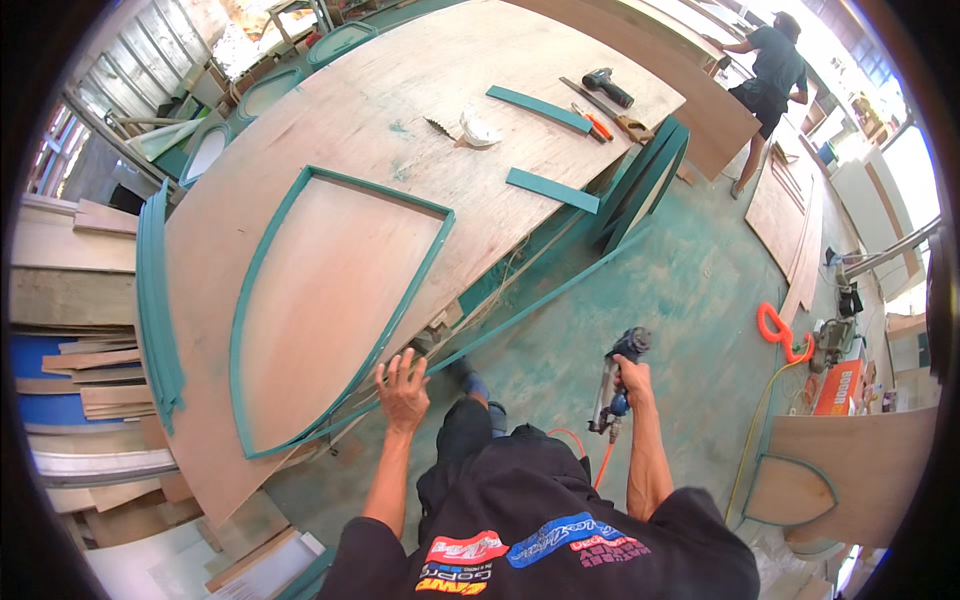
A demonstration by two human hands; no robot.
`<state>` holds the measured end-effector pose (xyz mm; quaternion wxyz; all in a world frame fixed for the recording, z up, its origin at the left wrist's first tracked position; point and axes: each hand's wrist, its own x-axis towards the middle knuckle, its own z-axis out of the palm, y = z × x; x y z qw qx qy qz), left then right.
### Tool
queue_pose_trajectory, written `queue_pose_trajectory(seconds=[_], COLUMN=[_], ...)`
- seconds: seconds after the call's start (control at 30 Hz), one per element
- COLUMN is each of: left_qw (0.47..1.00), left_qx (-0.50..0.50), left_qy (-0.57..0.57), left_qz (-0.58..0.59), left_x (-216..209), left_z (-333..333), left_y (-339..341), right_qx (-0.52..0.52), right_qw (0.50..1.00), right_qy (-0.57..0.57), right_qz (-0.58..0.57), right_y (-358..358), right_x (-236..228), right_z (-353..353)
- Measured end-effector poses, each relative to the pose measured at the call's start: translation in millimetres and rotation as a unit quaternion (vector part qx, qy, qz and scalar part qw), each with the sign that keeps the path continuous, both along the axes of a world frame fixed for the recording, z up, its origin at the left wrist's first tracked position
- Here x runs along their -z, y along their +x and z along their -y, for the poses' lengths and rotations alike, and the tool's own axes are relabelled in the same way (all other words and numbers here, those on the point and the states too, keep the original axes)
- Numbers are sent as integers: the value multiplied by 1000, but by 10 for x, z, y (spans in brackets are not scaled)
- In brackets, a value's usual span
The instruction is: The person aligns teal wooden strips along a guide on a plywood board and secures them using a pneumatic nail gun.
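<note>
In the head view, the left hand point(402, 388) lies flat with fingers spread on the near edge of a big plywood sheet point(400, 120), grasping nothing, its fingertips touching the lower right side of a teal arched frame point(262, 245) that lies on the sheet. The frame spreads away from that hand toward eleven o'clock, with its flat end far and its point near, at about eight o'clock from the hand. The right hand point(632, 380) is clenched around the grip of a nail gun point(615, 378), held off the sheet over the green floor point(690, 290), nose down; an orange hose point(600, 455) runs from its base toward six o'clock. The gun is well apart from the frame, at three o'clock from the left hand. Farther up the sheet, at about one o'clock from the left hand, lie two teal strips point(552, 190), a white cloth point(478, 128), a drill point(607, 86) and a handsaw point(610, 112). More teal frames point(640, 180) lean against the sheet's right edge. A curved teal strip point(155, 300) runs along the sheet's left edge, beside stacked boards point(70, 300). At one o'clock, far off, another person point(768, 80) stands bent over a bench. An orange coil point(780, 332) lies on the floor at three o'clock.
</note>
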<state>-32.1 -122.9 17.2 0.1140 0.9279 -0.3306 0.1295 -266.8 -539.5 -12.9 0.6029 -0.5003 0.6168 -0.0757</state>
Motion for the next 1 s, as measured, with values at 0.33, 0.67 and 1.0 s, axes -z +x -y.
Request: queue_pose_trajectory(seconds=[0.33, 0.67, 1.0], left_qw=[980, 949, 943], left_qx=[-152, -252, -274], left_qy=[-27, 16, 18], left_qz=[-126, -189, -189], left_x=[-324, -316, -338], left_z=[98, 330, 389], left_y=[284, 356, 387], right_qx=[-315, -412, -588], right_qw=[941, 909, 725], right_qy=[-107, 51, -300], right_qz=[68, -44, -197], right_y=[1530, 3904, 4676], right_x=[-2660, -1515, -1652], right_z=[1108, 1796, 2303])
